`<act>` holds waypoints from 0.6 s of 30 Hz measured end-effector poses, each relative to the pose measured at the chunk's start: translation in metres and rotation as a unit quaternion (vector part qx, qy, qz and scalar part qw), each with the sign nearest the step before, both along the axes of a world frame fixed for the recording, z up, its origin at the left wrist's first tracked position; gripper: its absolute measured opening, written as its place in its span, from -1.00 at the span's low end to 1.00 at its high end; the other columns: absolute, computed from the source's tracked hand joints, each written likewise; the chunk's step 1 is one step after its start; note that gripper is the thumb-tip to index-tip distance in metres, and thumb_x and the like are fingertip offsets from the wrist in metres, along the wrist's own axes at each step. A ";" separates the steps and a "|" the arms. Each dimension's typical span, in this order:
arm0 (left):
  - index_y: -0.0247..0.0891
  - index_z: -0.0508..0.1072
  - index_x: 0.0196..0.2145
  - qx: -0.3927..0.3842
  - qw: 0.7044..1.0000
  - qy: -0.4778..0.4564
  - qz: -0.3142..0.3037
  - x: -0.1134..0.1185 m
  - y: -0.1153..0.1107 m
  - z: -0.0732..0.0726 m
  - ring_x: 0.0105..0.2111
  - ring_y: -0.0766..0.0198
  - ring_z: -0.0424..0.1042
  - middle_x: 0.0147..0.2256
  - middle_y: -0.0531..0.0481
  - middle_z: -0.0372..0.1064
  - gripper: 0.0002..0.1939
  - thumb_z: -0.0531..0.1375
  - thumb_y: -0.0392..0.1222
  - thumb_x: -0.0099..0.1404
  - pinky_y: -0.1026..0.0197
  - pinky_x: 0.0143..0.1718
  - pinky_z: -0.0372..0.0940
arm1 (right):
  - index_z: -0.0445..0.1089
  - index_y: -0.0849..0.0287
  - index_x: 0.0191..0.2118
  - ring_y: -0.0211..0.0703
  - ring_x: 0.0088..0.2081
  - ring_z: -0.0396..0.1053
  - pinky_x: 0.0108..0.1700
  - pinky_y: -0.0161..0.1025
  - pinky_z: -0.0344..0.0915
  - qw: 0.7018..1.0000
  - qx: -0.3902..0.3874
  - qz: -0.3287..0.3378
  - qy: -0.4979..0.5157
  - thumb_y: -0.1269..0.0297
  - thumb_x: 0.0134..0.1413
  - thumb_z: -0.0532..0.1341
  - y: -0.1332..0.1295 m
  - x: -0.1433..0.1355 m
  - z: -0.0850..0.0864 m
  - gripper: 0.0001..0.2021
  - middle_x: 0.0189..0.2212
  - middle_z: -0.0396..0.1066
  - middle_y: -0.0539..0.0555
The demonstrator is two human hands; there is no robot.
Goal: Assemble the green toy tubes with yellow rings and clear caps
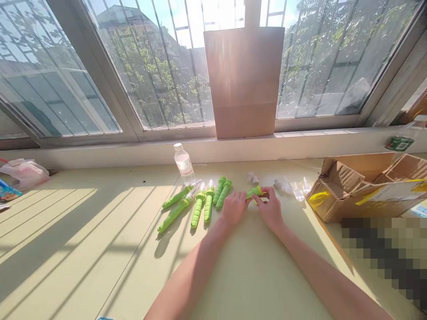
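My left hand (234,206) is closed around the body of a green ridged tube (254,192). At the tube's wider right end, the fingers of my right hand (271,208) pinch its rim. To the left lie several similar green tubes (198,209), some with clear tips, and two shorter-looking ones (223,194) sit closest to my left hand. Small clear pieces (252,178) rest just beyond my hands. More clear plastic pieces (298,191) lie to the right of my right hand.
A water bottle (184,164) stands behind the green tubes. An open cardboard box (363,186) is at the right, with a clear bottle (403,135) behind it. A cardboard sheet (245,84) leans on the window. A plastic bag (26,172) lies far left.
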State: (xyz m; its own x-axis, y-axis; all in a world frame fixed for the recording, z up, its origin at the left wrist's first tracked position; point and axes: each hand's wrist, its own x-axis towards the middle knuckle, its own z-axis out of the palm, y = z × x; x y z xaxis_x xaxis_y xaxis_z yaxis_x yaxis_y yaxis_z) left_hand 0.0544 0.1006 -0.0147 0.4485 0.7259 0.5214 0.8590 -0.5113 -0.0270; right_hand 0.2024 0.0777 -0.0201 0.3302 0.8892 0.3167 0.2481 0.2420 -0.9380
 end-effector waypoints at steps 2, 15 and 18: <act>-0.24 0.45 -0.27 -0.007 1.000 0.009 0.004 0.001 0.000 0.001 -0.37 0.16 0.46 -0.39 -0.07 0.46 -0.75 0.08 -0.06 0.46 0.18 -0.43 0.18 | 0.22 0.04 -0.25 -0.01 -0.23 0.47 -0.34 -0.09 0.47 1.000 0.002 -0.004 -0.001 -0.11 -0.02 0.30 0.001 0.000 -0.002 -0.61 -0.26 0.44 0.10; -0.20 0.43 -0.27 0.000 1.000 -0.009 0.011 -0.003 0.006 -0.004 -0.30 0.15 0.47 -0.33 -0.07 0.45 -0.87 0.18 -0.11 0.40 0.17 -0.42 0.21 | 0.19 0.04 -0.23 -0.04 -0.23 0.47 -0.33 -0.11 0.49 1.000 -0.011 0.014 0.004 -0.04 -0.03 0.30 0.000 -0.001 -0.001 -0.62 -0.28 0.44 0.08; -0.20 0.42 -0.28 0.022 0.999 -0.024 0.012 -0.004 0.007 -0.004 -0.29 0.15 0.46 -0.32 -0.06 0.47 -0.87 0.18 -0.12 0.41 0.15 -0.34 0.25 | 0.19 0.04 -0.19 -0.02 -0.19 0.47 -0.37 -0.14 0.47 0.999 -0.012 0.034 -0.009 0.04 -0.03 0.25 0.000 -0.001 0.001 -0.66 -0.24 0.43 0.10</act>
State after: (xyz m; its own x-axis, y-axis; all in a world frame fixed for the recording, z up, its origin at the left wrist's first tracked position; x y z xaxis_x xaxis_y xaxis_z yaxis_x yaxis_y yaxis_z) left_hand 0.0502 0.1078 -0.0187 0.4049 0.7115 0.5743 0.8718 -0.4898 -0.0079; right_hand 0.2017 0.0774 -0.0194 0.2639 0.9163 0.3013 0.2491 0.2370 -0.9390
